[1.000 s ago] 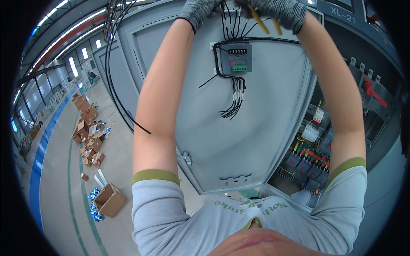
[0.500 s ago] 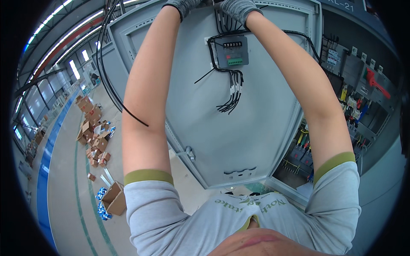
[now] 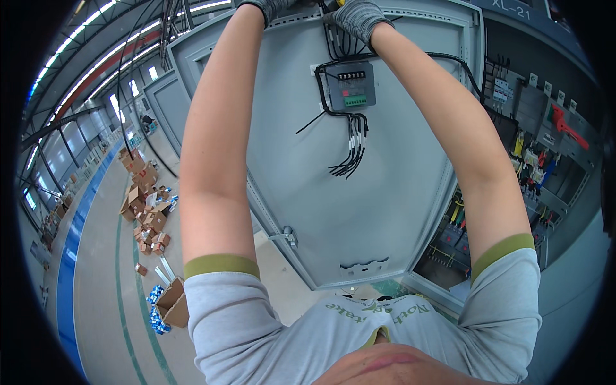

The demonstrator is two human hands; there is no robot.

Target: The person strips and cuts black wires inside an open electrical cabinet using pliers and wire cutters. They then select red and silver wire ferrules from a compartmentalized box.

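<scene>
- A bundle of black wires [image 3: 340, 45] runs straight up the inside of an open grey cabinet door [image 3: 385, 192], from a small grey meter module [image 3: 350, 86] towards the door's top edge
- Both gloved hands meet at the bundle's upper end; right hand [image 3: 356, 14] sits directly on it, left hand [image 3: 273, 6] just beside; both are cut off, so their grip cannot be told
- Since a second ago, the hands have slid further out of view
- Cardboard boxes [image 3: 146, 199] litter the floor
</scene>
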